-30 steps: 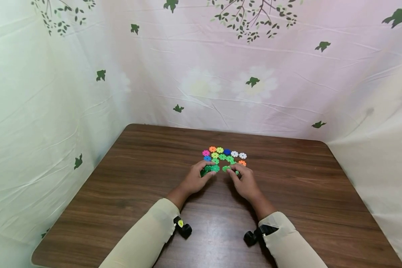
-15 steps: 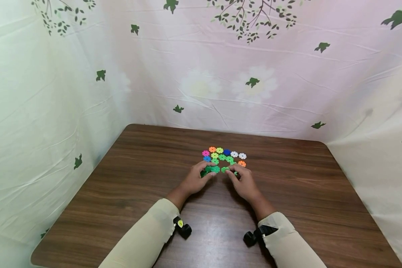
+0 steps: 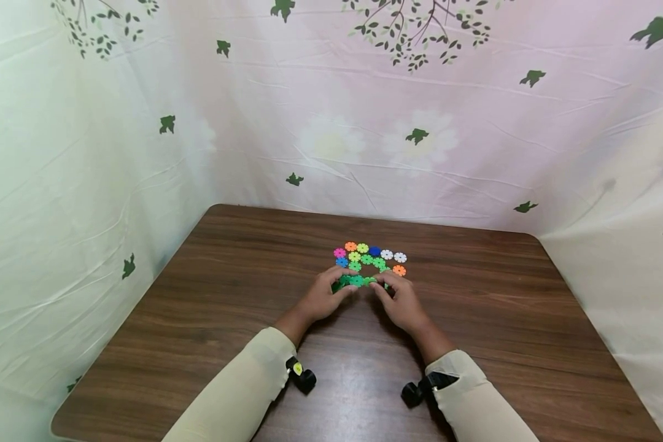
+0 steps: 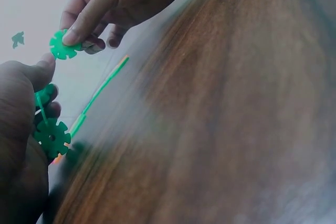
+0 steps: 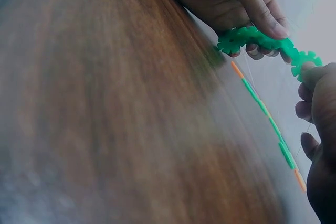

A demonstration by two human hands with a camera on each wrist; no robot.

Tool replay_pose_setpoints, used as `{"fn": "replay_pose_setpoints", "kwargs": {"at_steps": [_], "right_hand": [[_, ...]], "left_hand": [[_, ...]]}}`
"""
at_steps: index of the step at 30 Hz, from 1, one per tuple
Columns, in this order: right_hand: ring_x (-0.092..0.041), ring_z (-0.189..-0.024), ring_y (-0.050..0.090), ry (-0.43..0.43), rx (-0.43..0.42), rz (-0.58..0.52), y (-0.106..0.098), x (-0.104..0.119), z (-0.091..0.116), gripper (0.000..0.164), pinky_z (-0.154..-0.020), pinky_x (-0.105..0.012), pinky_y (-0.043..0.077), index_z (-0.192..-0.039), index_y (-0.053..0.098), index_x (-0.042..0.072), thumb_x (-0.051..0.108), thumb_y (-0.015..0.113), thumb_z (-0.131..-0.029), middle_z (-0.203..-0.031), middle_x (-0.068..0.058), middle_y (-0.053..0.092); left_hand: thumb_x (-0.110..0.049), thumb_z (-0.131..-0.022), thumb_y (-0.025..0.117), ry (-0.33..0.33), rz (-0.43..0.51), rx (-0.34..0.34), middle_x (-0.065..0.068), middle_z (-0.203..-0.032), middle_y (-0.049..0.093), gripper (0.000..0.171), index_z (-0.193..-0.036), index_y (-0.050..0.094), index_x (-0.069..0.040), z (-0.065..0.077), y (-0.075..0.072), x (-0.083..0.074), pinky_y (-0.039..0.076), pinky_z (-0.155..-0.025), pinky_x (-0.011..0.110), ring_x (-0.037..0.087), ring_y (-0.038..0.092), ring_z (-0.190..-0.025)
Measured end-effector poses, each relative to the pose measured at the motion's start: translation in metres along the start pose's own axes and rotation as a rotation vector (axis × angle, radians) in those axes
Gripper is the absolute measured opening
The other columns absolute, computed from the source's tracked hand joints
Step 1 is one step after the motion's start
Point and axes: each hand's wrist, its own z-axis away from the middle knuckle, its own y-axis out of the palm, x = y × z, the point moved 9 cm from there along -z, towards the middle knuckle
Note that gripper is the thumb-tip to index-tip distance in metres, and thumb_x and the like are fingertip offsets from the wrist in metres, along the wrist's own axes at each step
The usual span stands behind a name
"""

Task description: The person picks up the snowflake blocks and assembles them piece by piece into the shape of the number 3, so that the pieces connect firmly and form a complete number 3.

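Note:
My left hand (image 3: 320, 298) grips a short chain of joined green interlocking discs (image 5: 252, 38) between thumb and fingers. My right hand (image 3: 403, 301) pinches one lighter green notched disc (image 4: 63, 46) by its edge. In the right wrist view this disc meets the end of the chain; whether their slots are engaged cannot be told. Both hands are slightly above the table, facing each other. Just beyond them lie flat, coloured notched discs, among them a dark blue disc (image 3: 374, 251), a pink disc (image 3: 339, 252) and several green ones, partly hidden by my fingers.
A brown wood-grain table (image 3: 226, 276) spans the space under my arms. White discs (image 3: 400, 257) and an orange disc (image 3: 399, 270) lie at the right of the group. A pale leaf-print curtain (image 3: 364, 172) hangs behind the table's far edge and along both sides.
My right hand has shifted slightly left, bringing its green disc up to the chain and narrowing the gap between them. My left hand stays almost in place; the discs on the table have not moved.

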Motion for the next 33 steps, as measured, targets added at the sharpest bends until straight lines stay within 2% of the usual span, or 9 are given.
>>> {"fn": "replay_pose_setpoints", "kwargs": {"at_steps": [10,15,29,33], "right_hand": [[-0.005,-0.076,0.054,0.017,0.032,0.016,0.0019,-0.0018,0.0005,0.010,-0.068,-0.025,0.047,-0.105,0.080,0.005,0.000,0.072,-0.103,-0.090,-0.011,0.072],[-0.004,-0.074,0.053,0.040,0.049,0.006,0.0035,-0.0007,0.0016,0.009,-0.067,-0.024,0.048,-0.103,0.079,0.005,0.000,0.072,-0.103,-0.090,-0.014,0.073],[-0.005,-0.073,0.053,0.066,0.066,-0.003,0.0038,0.0004,0.0013,0.009,-0.068,-0.024,0.047,-0.101,0.080,0.007,0.002,0.072,-0.104,-0.089,-0.013,0.074],[-0.005,-0.073,0.053,0.061,0.067,-0.008,0.0033,0.0011,0.0016,0.010,-0.067,-0.024,0.047,-0.101,0.080,0.007,0.000,0.073,-0.103,-0.089,-0.012,0.074]], "left_hand": [[-0.019,-0.108,0.070,0.026,-0.008,0.005,0.014,-0.135,0.072,0.034,-0.138,0.071,-0.003,-0.0009,0.0014,-0.0019,0.055,-0.110,0.043,0.027,0.068,-0.126],[-0.019,-0.108,0.071,0.020,-0.021,0.009,0.013,-0.133,0.073,0.031,-0.136,0.073,-0.006,-0.0001,0.0019,-0.0015,0.056,-0.108,0.043,0.027,0.069,-0.125],[-0.017,-0.107,0.071,0.000,-0.031,0.024,0.015,-0.137,0.072,0.029,-0.133,0.074,-0.006,0.0015,0.0011,-0.0074,0.054,-0.114,0.052,0.031,0.068,-0.133],[-0.017,-0.108,0.070,0.020,-0.044,0.035,0.015,-0.136,0.073,0.028,-0.132,0.074,-0.005,0.0016,0.0017,-0.0085,0.054,-0.114,0.051,0.031,0.068,-0.132]]}}
